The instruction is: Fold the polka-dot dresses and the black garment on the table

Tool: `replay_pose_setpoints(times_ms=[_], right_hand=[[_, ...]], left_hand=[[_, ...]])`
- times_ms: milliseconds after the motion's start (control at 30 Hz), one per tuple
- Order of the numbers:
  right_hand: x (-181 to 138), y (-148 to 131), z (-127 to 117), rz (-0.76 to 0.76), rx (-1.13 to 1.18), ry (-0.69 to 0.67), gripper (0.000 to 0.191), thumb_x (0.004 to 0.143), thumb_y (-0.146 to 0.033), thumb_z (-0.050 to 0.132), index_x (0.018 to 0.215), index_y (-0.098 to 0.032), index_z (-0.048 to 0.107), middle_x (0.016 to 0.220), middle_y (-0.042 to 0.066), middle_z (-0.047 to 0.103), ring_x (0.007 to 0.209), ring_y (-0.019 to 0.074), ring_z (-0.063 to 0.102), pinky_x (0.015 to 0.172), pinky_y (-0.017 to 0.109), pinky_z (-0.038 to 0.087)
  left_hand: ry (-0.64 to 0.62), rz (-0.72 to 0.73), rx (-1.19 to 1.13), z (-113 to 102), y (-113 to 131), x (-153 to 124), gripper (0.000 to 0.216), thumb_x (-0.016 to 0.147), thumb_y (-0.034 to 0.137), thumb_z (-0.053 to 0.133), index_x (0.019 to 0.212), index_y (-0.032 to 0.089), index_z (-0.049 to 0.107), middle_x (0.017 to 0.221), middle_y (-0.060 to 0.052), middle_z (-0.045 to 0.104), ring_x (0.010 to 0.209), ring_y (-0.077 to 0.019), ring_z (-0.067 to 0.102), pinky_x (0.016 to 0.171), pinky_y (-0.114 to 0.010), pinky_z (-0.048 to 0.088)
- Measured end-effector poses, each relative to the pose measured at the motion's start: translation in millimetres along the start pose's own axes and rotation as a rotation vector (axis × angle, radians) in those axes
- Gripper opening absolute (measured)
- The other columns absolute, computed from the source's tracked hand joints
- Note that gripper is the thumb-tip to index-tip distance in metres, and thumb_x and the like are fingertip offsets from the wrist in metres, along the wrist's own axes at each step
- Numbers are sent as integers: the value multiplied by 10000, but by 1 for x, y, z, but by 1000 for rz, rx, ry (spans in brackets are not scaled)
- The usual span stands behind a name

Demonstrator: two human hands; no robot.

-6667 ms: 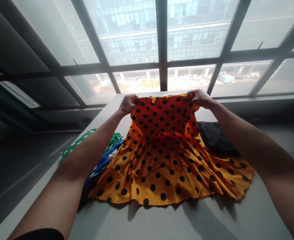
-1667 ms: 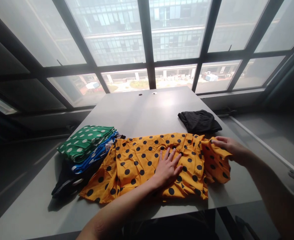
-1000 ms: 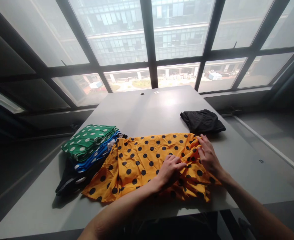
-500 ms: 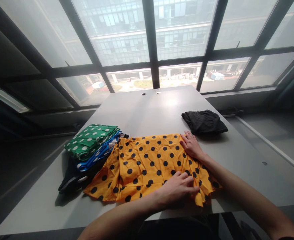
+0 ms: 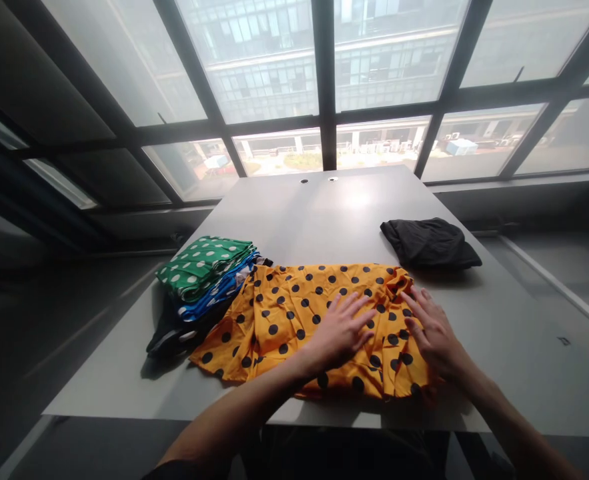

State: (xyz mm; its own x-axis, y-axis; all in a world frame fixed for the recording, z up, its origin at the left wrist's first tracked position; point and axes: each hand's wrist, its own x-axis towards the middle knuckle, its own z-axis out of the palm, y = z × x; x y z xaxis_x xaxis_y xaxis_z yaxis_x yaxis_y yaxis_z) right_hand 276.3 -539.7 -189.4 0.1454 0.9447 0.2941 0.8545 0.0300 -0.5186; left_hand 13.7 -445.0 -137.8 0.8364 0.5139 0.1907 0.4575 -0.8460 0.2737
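Observation:
A yellow cloth garment with black polka dots (image 5: 294, 313) lies spread near the front of the table, wrinkled, its right part bunched. My left hand (image 5: 341, 330) rests on the right half of it, fingers spread. At the garment's right edge is my right hand (image 5: 434, 333), fingers extended and touching the cloth. Left of the garment stands a stack of folded cloth: a green piece with white dots (image 5: 207, 263) on top, a blue piece (image 5: 214, 297) under it and a black piece (image 5: 174, 333) at the bottom. The yellow garment's left corner reaches up against this stack.
The pale table (image 5: 319, 213) runs away from me toward large windows. A folded black cloth bundle (image 5: 429, 243) sits at its right side, beyond my right hand. Two round holes, one of them a dark hole (image 5: 304, 181), are near the far edge.
My left hand has moved up the cloth, its fingers now spread. My right hand has shifted down and outward along the right edge, where the cloth is more bunched. The camera view has shifted.

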Motion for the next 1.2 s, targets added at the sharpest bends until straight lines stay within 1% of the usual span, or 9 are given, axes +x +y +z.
replay_pose_setpoints(times_ms=[100, 167, 300, 467, 600, 733, 933, 1100, 1200], right_hand=[[-10, 3, -4, 60, 19, 58, 564, 1057, -451, 379, 1539, -215, 552, 1669, 123, 428, 1568, 353, 349, 1268, 627, 302], [-9, 15, -10, 233, 49, 107, 613, 1019, -474, 407, 1508, -141, 570, 1578, 186, 530, 1480, 369, 481, 1232, 582, 386], [3, 41, -29, 659, 207, -46, 688, 885, -509, 566, 1398, -57, 641, 1272, 248, 726, 1151, 395, 720, 999, 514, 590], [19, 31, -44, 833, 549, -209, 720, 754, -549, 792, 1317, -119, 663, 1219, 217, 758, 1047, 358, 764, 707, 372, 641], [28, 8, -46, 859, 917, -433, 597, 774, -571, 831, 1193, -161, 714, 1187, 193, 777, 1023, 346, 779, 812, 391, 651], [36, -8, -43, 760, 1090, -654, 520, 789, -544, 849, 1121, -157, 748, 1098, 177, 802, 966, 363, 791, 869, 443, 649], [44, -17, -29, 552, 991, -534, 548, 734, -478, 903, 1135, -139, 746, 1077, 159, 807, 1010, 379, 778, 894, 455, 644], [44, -20, -30, 712, 1170, -494, 541, 751, -384, 856, 1220, -191, 668, 1127, 146, 801, 959, 363, 793, 815, 447, 656], [43, -20, -42, 826, 1192, -393, 482, 761, -345, 818, 1197, -207, 665, 1054, 134, 811, 868, 343, 802, 746, 416, 653]], left_hand=[[231, -372, 38, -40, -42, -46, 381, 1061, 311, 484, 1393, 244, 659, 1431, -99, 661, 1346, -281, 594, 1195, -503, 449], [391, -568, 64, -55, -69, -82, 348, 1042, 299, 466, 1281, 226, 709, 1295, -108, 717, 1240, -293, 652, 1142, -516, 500], [478, -636, -34, -48, -69, -119, 333, 1036, 314, 454, 1135, 199, 751, 1245, -115, 736, 1218, -300, 674, 1126, -518, 527], [270, -451, -210, -11, 7, -66, 395, 1074, 385, 467, 1348, 224, 702, 1481, -92, 641, 1439, -285, 535, 1261, -525, 383], [-7, -383, -271, 12, 39, -15, 660, 1067, 609, 438, 1672, 367, 336, 1753, -60, 268, 1627, -368, 180, 1293, -668, 194], [-112, -359, -257, 37, 38, -3, 717, 1025, 720, 417, 1676, 491, 224, 1793, -12, 59, 1622, -457, -38, 1229, -805, 49], [-128, -294, -184, 47, 38, -13, 731, 1008, 692, 499, 1669, 480, 269, 1787, -30, 115, 1618, -487, 29, 1211, -827, 54], [-56, -322, -125, 10, 2, -13, 622, 1083, 596, 395, 1665, 382, 349, 1753, -54, 270, 1624, -360, 196, 1286, -675, 172], [-24, -450, -14, 12, -28, -2, 630, 1100, 526, 369, 1672, 264, 360, 1755, -102, 249, 1633, -357, 158, 1294, -664, 143]])
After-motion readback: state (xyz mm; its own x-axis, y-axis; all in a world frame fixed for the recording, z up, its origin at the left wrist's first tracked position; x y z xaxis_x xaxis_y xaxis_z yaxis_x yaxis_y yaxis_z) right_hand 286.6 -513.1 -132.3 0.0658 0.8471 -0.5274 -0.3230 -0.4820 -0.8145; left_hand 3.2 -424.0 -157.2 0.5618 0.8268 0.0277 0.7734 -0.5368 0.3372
